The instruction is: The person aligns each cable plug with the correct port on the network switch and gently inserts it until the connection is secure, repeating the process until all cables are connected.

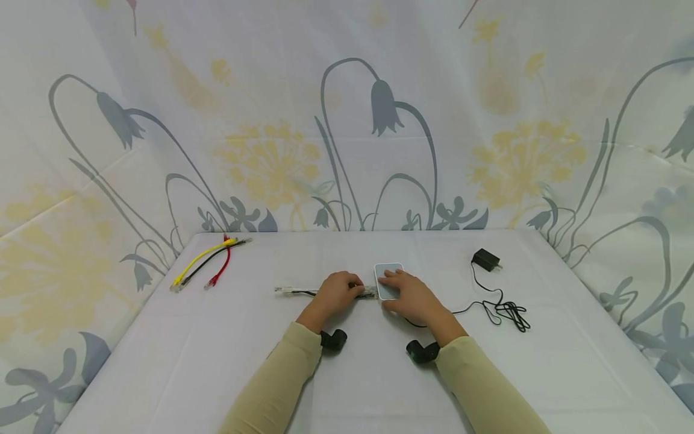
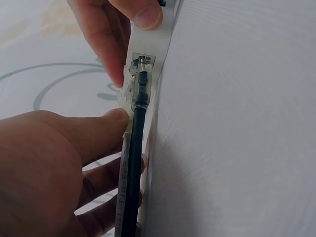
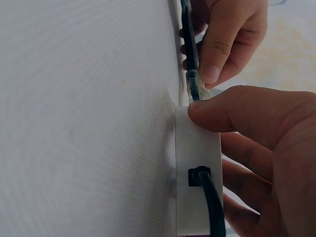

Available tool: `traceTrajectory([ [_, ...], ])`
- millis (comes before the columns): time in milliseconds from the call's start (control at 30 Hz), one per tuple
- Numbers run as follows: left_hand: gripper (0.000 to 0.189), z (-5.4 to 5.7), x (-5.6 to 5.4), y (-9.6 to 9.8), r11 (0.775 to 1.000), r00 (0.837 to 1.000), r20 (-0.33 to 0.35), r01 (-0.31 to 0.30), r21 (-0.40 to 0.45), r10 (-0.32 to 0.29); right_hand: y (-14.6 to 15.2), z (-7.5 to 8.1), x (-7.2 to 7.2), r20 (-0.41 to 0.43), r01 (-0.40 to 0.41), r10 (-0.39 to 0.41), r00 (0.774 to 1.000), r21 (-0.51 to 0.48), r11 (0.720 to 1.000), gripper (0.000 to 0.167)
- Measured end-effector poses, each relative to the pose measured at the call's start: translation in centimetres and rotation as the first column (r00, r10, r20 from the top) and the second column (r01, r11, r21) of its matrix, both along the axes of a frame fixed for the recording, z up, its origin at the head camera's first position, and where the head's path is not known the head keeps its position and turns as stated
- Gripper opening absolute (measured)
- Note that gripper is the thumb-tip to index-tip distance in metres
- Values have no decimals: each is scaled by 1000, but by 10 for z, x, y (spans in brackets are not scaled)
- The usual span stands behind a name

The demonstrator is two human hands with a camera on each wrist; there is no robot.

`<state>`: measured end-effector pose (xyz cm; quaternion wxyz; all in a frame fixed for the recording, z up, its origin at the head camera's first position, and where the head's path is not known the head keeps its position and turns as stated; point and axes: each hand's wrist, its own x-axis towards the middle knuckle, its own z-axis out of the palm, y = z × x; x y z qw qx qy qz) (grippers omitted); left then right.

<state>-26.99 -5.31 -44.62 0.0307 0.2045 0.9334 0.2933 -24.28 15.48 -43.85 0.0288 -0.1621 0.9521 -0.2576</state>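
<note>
A small flat white box [image 1: 387, 275] with a grey top lies near the middle of the table. My right hand [image 1: 414, 296] grips it, thumb on the near side and fingers across the top and far side. A black cord [image 3: 211, 197] enters a socket in its near side. At its left end, a black network cable [image 2: 133, 168] has its clear plug [image 2: 142, 91] at a port. My left hand [image 1: 335, 294] pinches a white network cable [image 2: 122, 185] close to its plug, right beside the black one. The thumb partly hides the white cable's plug.
Yellow [image 1: 197, 261], black [image 1: 208, 258] and red [image 1: 219, 272] network cables lie at the far left. A black power adapter [image 1: 486, 260] sits at the right, its cord coiled [image 1: 509, 311] nearby. Patterned cloth [image 1: 347, 150] hangs behind the table.
</note>
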Motion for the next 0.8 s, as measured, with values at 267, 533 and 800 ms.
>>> traceTrajectory([
  [267, 21, -1, -1, 0, 1000, 1000, -1, 23, 7, -23, 0, 1, 0, 13, 9, -9, 1000, -11, 1000, 57],
  [533, 20, -2, -3, -3, 999, 999, 17, 38, 14, -38, 0, 1, 0, 14, 5, -5, 1000, -8, 1000, 56],
  [800, 15, -3, -3, -3, 1000, 1000, 11, 10, 23, -10, 0, 1, 0, 28, 10, -9, 1000, -22, 1000, 57],
])
